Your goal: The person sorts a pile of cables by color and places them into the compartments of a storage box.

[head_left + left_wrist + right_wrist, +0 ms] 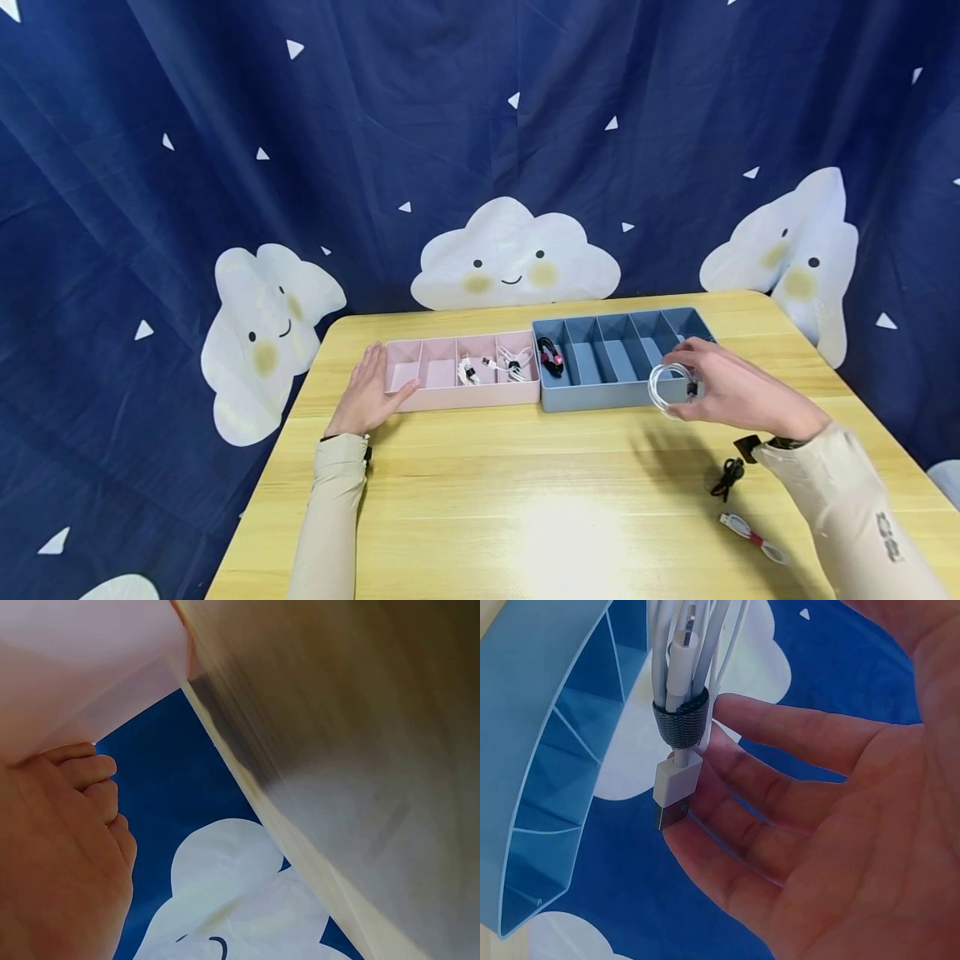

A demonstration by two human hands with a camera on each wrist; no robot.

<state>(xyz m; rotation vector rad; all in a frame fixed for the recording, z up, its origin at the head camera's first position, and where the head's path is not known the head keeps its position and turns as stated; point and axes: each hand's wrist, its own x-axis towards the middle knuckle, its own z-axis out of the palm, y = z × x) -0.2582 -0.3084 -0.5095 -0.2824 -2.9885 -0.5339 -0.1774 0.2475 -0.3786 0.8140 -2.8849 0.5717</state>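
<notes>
A coiled white USB cable [660, 388], bound with a dark strap [681, 720], is held by my right hand [716, 385] just in front of the blue divided box [600, 396]. Its USB plug [676, 784] points toward the fingertips in the right wrist view. My left hand [365, 396] rests at the left end of the pink divided box [465, 397], thumb along its front and fingers past its end wall. Inside the pink box lie a small white cable [468, 372] and another white cable [516, 367]. A black cable [551, 358] lies in the blue box's leftmost compartment.
Near my right forearm on the wooden table [480, 475] lie a black cable [726, 478] and a white USB cable [753, 537] with a red tie. The two boxes stand side by side. Behind the table hangs a dark blue curtain [450, 100] with clouds.
</notes>
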